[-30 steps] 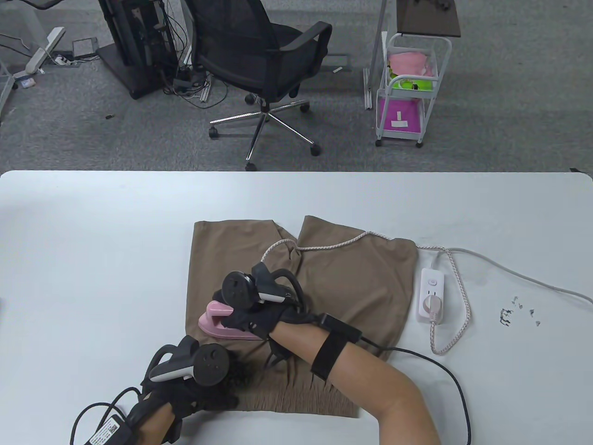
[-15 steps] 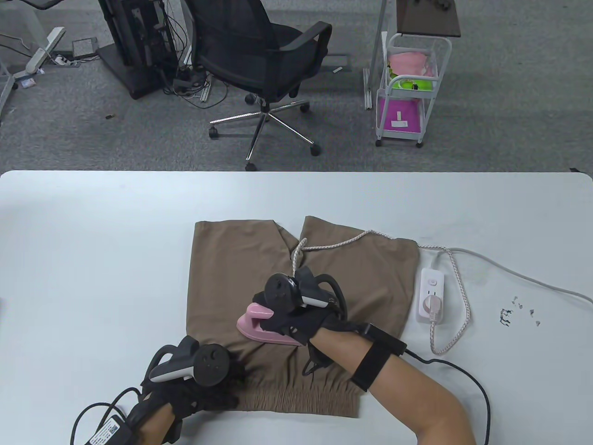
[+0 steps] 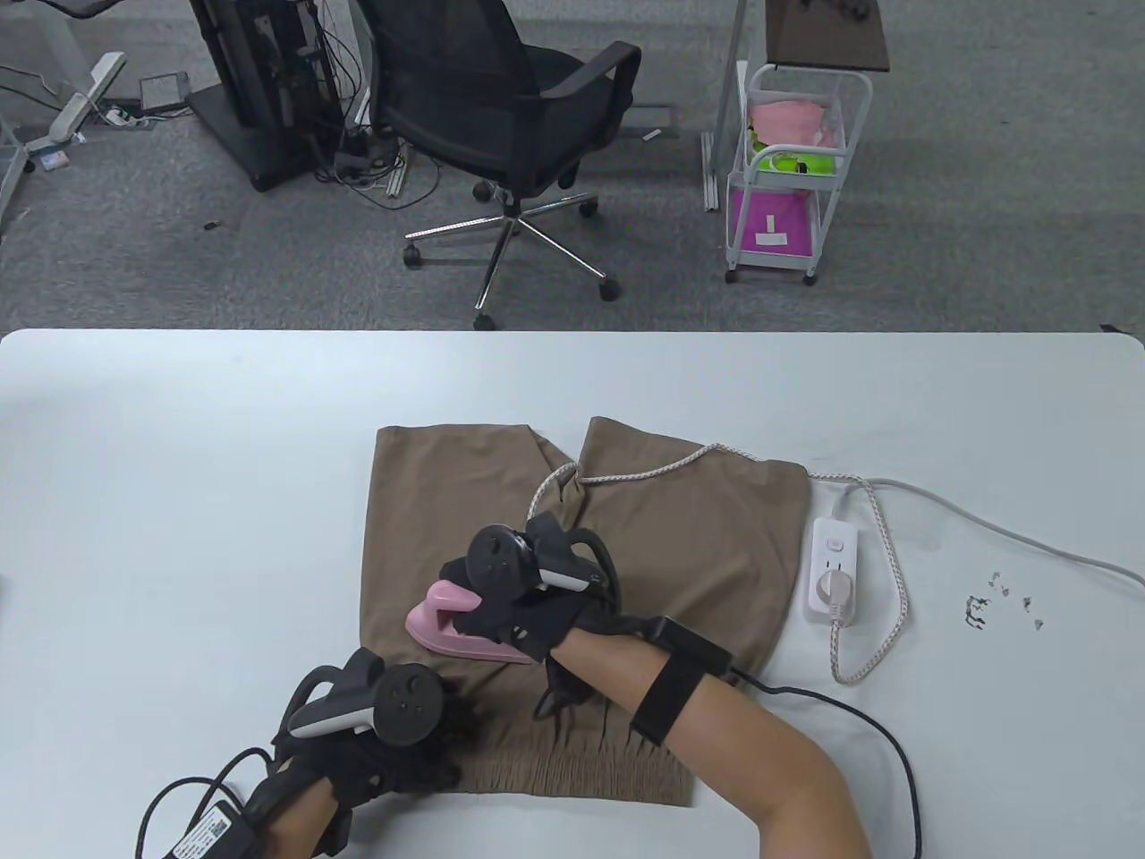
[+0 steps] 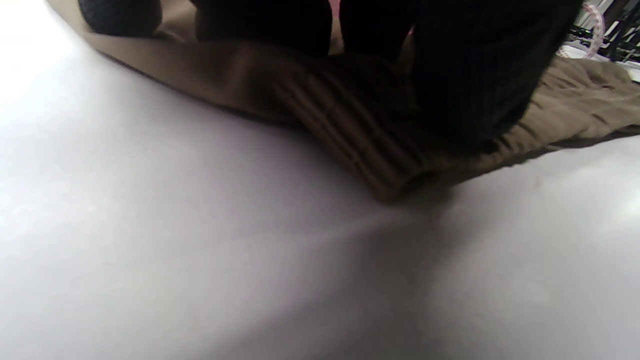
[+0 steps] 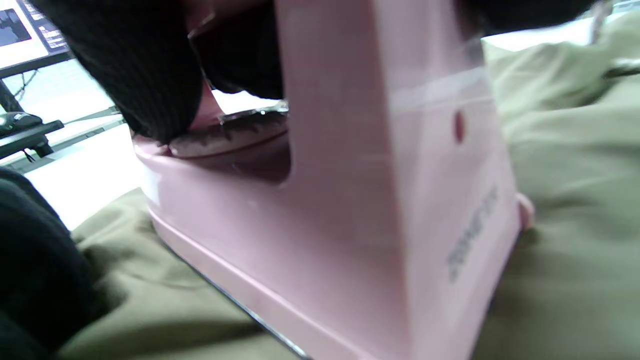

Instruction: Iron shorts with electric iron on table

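Observation:
Brown shorts (image 3: 698,537) lie flat on the white table (image 3: 179,501), with the gathered waistband (image 3: 572,769) toward the near edge. A pink electric iron (image 3: 438,626) stands soleplate-down on the middle of the shorts. My right hand (image 3: 505,617) grips its handle. In the right wrist view the iron's body (image 5: 350,200) fills the frame, and gloved fingers (image 5: 140,65) wrap the handle above the fabric (image 5: 575,200). My left hand (image 3: 420,743) presses on the waistband's left corner. The left wrist view shows its fingers (image 4: 475,75) resting on the ribbed waistband (image 4: 360,145).
A white power strip (image 3: 833,565) lies just right of the shorts, with the iron's braided cord (image 3: 881,573) plugged in and looping back over the fabric. Black glove cables (image 3: 877,725) trail near the front edge. An office chair (image 3: 510,116) and a cart (image 3: 792,170) stand beyond the table.
The right hand slid the iron rightward across the shorts, then back left to near the middle. The braided cord shifted with it. The left hand stayed on the waistband.

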A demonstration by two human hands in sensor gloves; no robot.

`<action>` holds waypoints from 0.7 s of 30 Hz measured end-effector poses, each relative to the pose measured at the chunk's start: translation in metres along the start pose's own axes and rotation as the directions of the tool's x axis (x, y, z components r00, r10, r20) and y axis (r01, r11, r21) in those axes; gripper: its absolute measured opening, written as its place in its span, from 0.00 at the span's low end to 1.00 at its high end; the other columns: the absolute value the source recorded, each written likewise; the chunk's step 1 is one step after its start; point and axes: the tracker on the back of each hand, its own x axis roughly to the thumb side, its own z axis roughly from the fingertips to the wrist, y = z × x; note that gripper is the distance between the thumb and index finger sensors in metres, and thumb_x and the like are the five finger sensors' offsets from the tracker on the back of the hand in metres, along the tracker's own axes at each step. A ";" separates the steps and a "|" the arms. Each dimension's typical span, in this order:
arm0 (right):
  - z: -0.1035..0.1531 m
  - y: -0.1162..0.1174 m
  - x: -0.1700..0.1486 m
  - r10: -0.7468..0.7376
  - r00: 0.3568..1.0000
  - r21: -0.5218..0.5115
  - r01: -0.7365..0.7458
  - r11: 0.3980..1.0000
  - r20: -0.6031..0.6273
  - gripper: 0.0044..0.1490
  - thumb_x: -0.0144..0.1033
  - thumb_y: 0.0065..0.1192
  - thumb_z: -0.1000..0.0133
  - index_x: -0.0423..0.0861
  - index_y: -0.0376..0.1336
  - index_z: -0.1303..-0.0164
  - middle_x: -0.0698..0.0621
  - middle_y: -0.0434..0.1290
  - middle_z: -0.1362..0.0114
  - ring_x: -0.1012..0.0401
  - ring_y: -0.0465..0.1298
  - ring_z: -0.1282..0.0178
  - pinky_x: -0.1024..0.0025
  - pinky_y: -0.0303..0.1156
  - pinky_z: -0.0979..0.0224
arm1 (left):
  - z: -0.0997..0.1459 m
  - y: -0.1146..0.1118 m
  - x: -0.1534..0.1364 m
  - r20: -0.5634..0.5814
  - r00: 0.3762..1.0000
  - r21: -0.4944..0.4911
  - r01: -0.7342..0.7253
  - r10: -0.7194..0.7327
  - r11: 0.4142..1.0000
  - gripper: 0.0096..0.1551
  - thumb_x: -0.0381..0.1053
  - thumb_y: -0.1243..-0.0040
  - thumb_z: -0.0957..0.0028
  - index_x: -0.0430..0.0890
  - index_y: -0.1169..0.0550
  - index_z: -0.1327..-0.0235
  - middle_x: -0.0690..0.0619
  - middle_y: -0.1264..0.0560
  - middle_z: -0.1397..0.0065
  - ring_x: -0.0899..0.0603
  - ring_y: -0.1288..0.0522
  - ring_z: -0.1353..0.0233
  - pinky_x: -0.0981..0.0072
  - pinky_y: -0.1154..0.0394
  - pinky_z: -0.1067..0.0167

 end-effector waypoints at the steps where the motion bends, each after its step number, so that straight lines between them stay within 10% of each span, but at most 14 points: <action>1: -0.002 0.001 0.004 -0.007 1.000 0.001 0.007 1.000 0.006 0.36 0.57 0.76 0.42 0.64 0.63 0.24 0.61 0.76 0.45 0.64 0.81 0.58 0.53 0.77 0.62 | 0.000 0.000 0.000 0.000 1.000 0.000 0.000 0.000 1.000 0.43 0.68 0.33 0.53 0.64 0.37 0.26 0.55 0.43 0.19 0.44 0.38 0.25 0.31 0.43 0.24; 21: 0.000 0.004 0.023 0.049 0.999 0.053 -0.050 0.997 0.015 0.36 0.57 0.76 0.42 0.64 0.63 0.24 0.61 0.76 0.46 0.64 0.80 0.58 0.54 0.77 0.62 | 0.000 0.000 0.000 -0.001 1.000 0.000 0.003 -0.003 1.000 0.44 0.68 0.33 0.53 0.63 0.38 0.25 0.52 0.49 0.17 0.43 0.41 0.24 0.32 0.44 0.23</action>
